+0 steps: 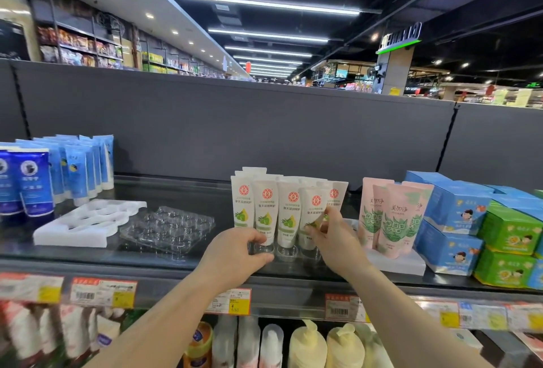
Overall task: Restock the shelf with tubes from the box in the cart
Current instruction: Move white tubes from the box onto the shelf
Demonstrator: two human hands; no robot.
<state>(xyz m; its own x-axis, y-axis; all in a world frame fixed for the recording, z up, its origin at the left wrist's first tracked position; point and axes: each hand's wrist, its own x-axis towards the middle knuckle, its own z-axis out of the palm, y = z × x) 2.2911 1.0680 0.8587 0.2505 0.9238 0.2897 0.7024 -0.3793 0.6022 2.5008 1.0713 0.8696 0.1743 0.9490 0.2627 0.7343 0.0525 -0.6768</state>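
Store shelf (182, 262), five front white tubes (289, 212), both hands (235, 256) gripping tubes, two trays (88, 223)

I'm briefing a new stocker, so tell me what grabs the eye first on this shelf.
Both hands meet at the white tubes with red seals, standing caps down mid-shelf: the left hand grips the front-left tube's base, and the right hand's fingers pinch a tube further right. To the left lie an empty white foam tray and an empty clear plastic tray; pink tubes stand right.
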